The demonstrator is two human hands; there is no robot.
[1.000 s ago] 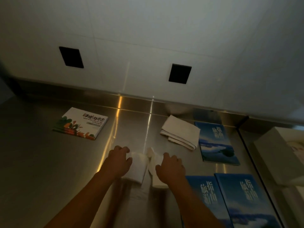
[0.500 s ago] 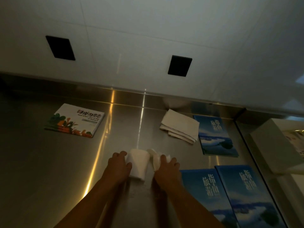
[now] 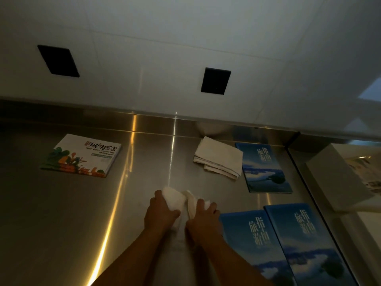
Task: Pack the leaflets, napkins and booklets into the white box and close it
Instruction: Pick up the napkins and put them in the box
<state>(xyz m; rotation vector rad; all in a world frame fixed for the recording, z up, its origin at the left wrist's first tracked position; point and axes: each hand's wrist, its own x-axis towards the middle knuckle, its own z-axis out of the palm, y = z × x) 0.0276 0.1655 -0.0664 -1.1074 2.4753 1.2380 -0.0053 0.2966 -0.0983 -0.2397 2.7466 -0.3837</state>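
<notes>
White napkin (image 3: pixel 175 201) is gripped by both hands, left hand (image 3: pixel 159 213) and right hand (image 3: pixel 203 218) closed on it, low over the steel worktop (image 3: pixel 61 213), near the folded napkins (image 3: pixel 219 157).

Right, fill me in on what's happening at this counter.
A person is folding a white napkin on the steel counter, with the left hand and right hand both gripping it. A stack of folded napkins lies further back, beside one blue booklet; two more blue booklets lie near the right arm. The colourful leaflets sit off to the left. The white box stands open at the right edge, with something printed already inside.
</notes>
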